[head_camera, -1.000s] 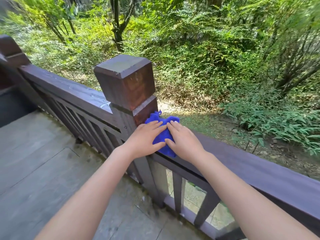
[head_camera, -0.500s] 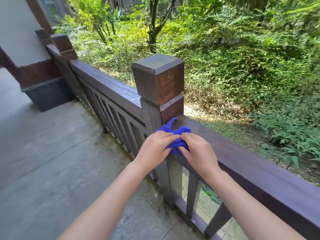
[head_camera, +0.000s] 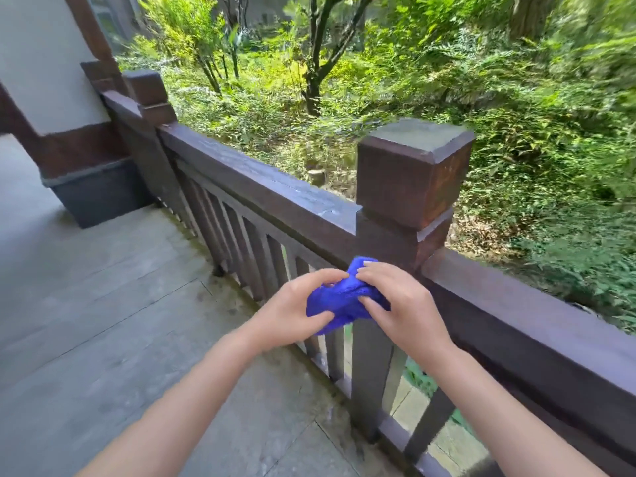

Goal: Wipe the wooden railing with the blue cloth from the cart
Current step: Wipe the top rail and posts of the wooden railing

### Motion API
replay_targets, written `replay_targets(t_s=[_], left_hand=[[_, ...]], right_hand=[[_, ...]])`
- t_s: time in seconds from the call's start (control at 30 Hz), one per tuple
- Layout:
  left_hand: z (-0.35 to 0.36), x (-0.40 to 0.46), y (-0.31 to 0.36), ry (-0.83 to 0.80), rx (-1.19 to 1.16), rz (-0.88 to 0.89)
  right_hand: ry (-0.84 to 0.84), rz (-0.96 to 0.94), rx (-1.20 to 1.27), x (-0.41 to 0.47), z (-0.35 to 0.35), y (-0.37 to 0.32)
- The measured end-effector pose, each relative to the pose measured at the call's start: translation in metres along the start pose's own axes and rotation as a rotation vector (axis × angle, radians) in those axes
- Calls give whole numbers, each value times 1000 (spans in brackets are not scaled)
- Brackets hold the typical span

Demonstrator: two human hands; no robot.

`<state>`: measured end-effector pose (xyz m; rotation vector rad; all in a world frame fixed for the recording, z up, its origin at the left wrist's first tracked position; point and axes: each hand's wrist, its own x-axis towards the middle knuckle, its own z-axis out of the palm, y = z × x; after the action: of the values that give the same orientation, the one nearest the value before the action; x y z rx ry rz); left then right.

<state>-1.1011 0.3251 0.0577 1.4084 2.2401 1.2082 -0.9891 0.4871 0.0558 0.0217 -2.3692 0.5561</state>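
Bunching the crumpled blue cloth (head_camera: 344,304) in both hands, left hand (head_camera: 292,315) and right hand (head_camera: 402,304) gripping it; refold flat, then wipe the dark brown wooden railing (head_camera: 261,191) toward ten o'clock.

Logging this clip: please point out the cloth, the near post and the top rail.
cloth (head_camera: 339,306): head view, on the bunched blue fabric between the hands.
near post (head_camera: 409,182): head view, on the front face of its square cap.
top rail (head_camera: 261,182): head view, on the upper surface left of the post.

The bright blue cloth (head_camera: 344,302) was bunched into a crumpled wad, held clear of the dark brown wooden railing (head_camera: 275,197), in front of its square-capped post, below the top rail.
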Motion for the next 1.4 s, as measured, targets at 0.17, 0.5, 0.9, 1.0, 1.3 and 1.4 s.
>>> replay_targets(t_s=[0.17, 0.5, 0.9, 1.0, 1.3, 1.4], left_hand=[[-54, -1, -49, -66, 144, 124], [-109, 74, -91, 17, 383, 580], [-145, 234, -98, -89, 350, 743], [-134, 261, -111, -198, 267, 663], [-104, 275, -151, -553, 436, 692], [-101, 273, -150, -686, 608, 599]], right_hand=[[38, 67, -80, 14, 60, -26], [211, 278, -163, 70, 108, -38], [418, 448, -260, 178, 116, 26], [370, 581, -321, 188, 120, 35], [137, 978, -611, 174, 160, 33], [-42, 1061, -618, 176, 157, 38]])
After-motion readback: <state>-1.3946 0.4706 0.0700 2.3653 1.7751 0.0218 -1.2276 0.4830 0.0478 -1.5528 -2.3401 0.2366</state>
